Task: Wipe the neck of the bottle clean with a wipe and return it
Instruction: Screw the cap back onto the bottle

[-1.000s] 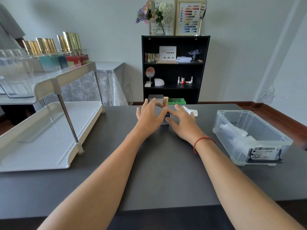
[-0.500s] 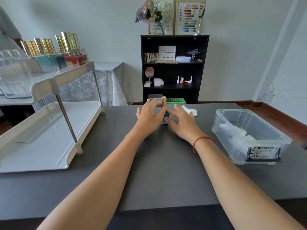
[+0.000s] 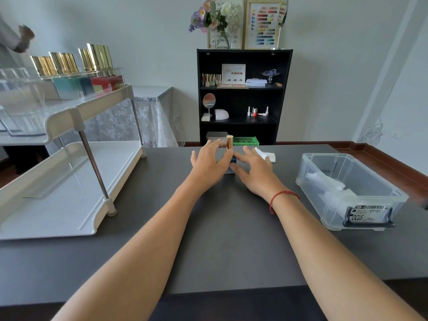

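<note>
Gold-capped and dark blue at the base, the bottle (image 3: 229, 142) stands upright on the grey worktop (image 3: 222, 239), between a person's two hands. The left hand (image 3: 208, 165) has its fingers (image 3: 209, 148) spread, thumb against the bottle; the right hand (image 3: 256, 176) lies just beside it, fingers also spread and holding nothing. A white wipe (image 3: 266, 156) lies just behind the right hand, near a clear plastic bin (image 3: 328, 156).
</note>
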